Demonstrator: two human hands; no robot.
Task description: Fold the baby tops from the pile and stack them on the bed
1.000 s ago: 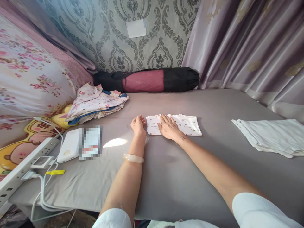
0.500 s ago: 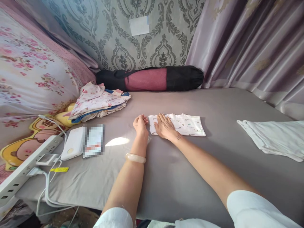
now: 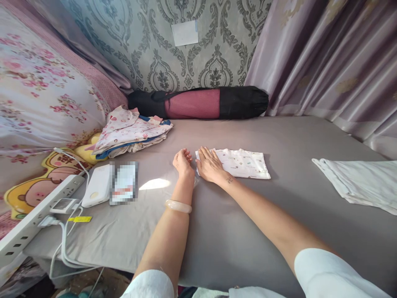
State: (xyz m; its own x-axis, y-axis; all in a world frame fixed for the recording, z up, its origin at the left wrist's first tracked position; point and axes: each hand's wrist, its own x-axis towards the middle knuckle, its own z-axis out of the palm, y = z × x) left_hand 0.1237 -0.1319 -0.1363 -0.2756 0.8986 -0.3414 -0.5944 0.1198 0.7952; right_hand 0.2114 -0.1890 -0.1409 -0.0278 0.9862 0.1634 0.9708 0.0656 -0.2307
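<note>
A white garment with small printed motifs is folded into a flat rectangle on the grey sheet. My right hand lies flat on its left end, fingers stretched out and side by side. Just left of the garment, my left hand rests on its edge with the fingers curled in and nothing seen in them. A pale bangle circles the left forearm.
At the left lie a pile of printed clothes, a white power bank, a blurred-out flat item and a power strip with cables. Folded white cloth lies right. A black-and-pink rolled bag borders the wall.
My right hand has slid slightly left across the garment to its left edge. The left hand stays beside it, fingers still curled. The view has shifted a little.
</note>
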